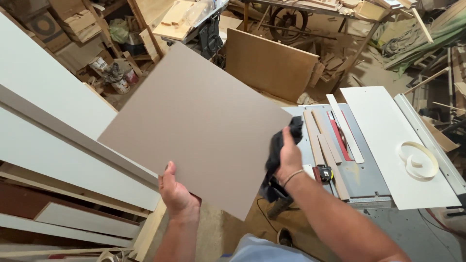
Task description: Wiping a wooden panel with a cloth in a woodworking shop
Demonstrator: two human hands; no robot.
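We hold the board [194, 128] tilted above the floor, left of the table saw [359, 165] | left hand [175, 194] pinches its near edge, thumb on top | right hand [287, 157] clenched on a black cloth [277, 145] at its right edge | board runs up-left from both hands | paint cans [110, 73] far left, labels unread

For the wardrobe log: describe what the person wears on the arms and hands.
Both forearms are bare, with no sleeves reaching them and no gloves on the left hand or the right hand. A thin, light band circles the right wrist. A bit of pale blue shirt shows at the bottom edge.
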